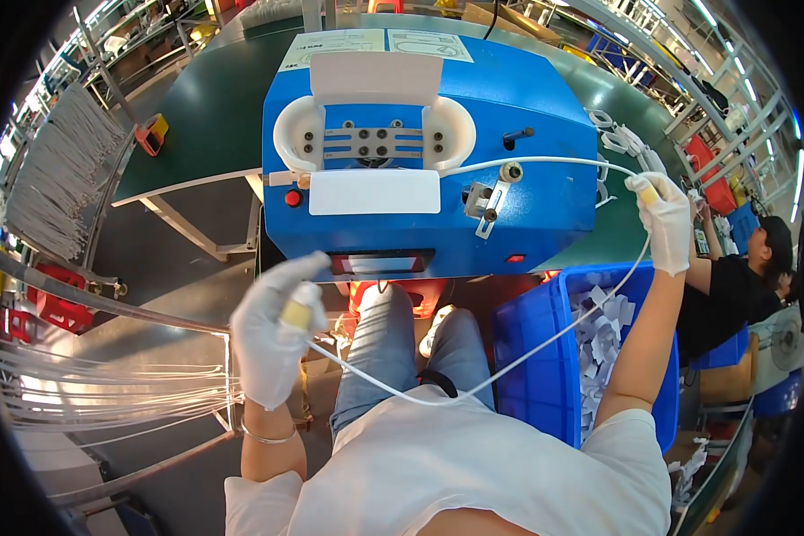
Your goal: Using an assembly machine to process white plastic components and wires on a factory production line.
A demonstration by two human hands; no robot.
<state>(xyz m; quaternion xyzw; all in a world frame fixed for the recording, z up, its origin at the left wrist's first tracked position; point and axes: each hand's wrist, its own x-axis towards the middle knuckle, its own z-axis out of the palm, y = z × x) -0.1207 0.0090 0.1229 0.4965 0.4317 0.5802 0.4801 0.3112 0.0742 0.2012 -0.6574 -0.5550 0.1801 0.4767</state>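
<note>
A white cable [549,335] hangs in a long loop between my two white-gloved hands. My right hand [665,219], raised at the right, is closed around it. From there the cable runs left past a small roller [510,171] to the white curved winding former [456,134] on top of a blue machine [536,116]. My left hand [272,335], somewhat blurred, is at the machine's front left corner, with the cable's other stretch entering its grip. Yellow tape wraps a finger on each glove. White flat plates [375,193] flank the slotted metal bar [375,143] between the former's halves.
A blue bin [531,344] of white scraps stands right of my legs. Racks of hanging white cables [58,179] are at the left. The green table [214,116] extends behind the machine. Another person [732,277] works at the far right. A red button [293,198] sits on the machine.
</note>
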